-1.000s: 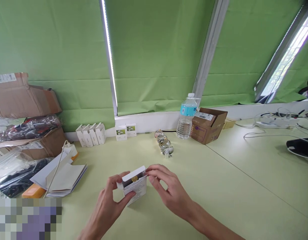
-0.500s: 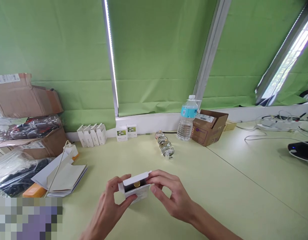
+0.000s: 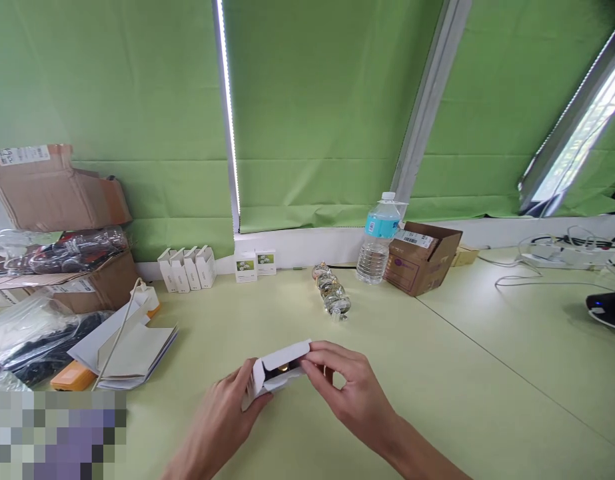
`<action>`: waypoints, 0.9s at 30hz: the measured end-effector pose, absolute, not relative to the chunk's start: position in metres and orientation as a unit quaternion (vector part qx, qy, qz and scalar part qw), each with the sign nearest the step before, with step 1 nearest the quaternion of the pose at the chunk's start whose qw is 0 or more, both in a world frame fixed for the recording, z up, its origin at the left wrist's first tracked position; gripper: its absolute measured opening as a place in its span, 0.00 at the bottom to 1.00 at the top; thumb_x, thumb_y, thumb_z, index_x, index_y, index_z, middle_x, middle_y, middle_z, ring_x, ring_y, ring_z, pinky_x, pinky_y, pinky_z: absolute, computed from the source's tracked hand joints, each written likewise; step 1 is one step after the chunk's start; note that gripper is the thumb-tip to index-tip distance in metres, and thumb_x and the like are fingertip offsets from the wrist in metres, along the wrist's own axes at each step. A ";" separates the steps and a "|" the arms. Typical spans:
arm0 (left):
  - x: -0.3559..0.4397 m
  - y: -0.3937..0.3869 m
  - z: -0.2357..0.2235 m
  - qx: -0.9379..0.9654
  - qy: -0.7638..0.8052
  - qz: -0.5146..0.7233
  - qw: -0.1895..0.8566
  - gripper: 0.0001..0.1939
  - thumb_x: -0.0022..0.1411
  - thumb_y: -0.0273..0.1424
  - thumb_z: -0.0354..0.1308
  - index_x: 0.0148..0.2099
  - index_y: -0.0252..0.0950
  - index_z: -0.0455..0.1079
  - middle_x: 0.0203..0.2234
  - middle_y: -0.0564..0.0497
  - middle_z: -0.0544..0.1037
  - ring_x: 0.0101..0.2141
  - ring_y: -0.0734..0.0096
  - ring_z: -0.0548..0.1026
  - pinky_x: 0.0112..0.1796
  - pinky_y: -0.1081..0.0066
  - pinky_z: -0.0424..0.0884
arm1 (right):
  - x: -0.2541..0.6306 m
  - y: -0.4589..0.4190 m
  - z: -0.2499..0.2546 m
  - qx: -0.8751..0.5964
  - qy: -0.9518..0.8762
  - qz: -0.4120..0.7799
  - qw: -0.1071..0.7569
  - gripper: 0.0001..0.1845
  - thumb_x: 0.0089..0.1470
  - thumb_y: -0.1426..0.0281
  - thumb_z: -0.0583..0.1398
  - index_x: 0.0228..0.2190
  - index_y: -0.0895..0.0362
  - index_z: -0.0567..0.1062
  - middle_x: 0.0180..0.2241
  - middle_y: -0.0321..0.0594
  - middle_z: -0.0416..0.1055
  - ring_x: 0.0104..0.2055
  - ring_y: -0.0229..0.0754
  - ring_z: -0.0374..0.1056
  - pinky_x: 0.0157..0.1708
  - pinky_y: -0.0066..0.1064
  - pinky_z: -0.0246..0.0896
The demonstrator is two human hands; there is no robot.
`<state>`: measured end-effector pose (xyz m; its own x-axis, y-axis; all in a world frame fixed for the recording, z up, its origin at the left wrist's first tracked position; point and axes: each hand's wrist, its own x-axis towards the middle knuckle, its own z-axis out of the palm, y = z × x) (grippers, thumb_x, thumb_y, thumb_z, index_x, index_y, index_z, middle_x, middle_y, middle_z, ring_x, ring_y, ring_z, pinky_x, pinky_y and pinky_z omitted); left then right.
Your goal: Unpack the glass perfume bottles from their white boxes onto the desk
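Observation:
Low over the pale green tabletop, my hands hold a small white cardboard box (image 3: 274, 375) between them. My left hand (image 3: 222, 410) grips its left end, and my right hand (image 3: 347, 387) pinches its far edge and lid. The white lid flap (image 3: 286, 355) stands partly open. In the narrow gap beneath it, a round gold object (image 3: 284, 367) shows, mostly hidden. The inside of the box looks dark.
Several small white boxes (image 3: 186, 269) stand along the wall, with a glass and gold ornament (image 3: 331, 290), water bottle (image 3: 380, 240) and cardboard box (image 3: 422, 261) to their right. Papers (image 3: 132, 353) and plastic bags (image 3: 42, 333) lie left; a power strip (image 3: 557, 257) and cables lie right.
The box has tilted flatter in my hands, and its lid opening has narrowed, leaving less of the gold object showing. My left hand has moved to the box's end.

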<state>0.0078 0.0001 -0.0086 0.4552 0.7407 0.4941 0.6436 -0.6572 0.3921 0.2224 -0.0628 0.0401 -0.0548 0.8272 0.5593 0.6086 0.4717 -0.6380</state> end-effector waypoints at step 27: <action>0.008 0.006 -0.026 0.886 0.316 0.338 -0.012 0.17 0.63 0.27 0.50 0.54 0.42 0.64 0.48 0.47 0.75 0.46 0.66 0.76 0.41 0.70 0.76 | 0.215 -0.035 -0.003 -0.499 -0.546 0.460 0.491 0.09 0.41 0.71 0.62 0.28 0.60 0.80 0.27 0.39 0.77 0.31 0.45 0.70 0.31 0.29 0.65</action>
<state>0.0075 0.0062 -0.0258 0.5720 0.5515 0.6072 0.5679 -0.8004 0.1920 0.2146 -0.0349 -0.0027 -0.0207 0.9968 0.0770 0.0927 0.0786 -0.9926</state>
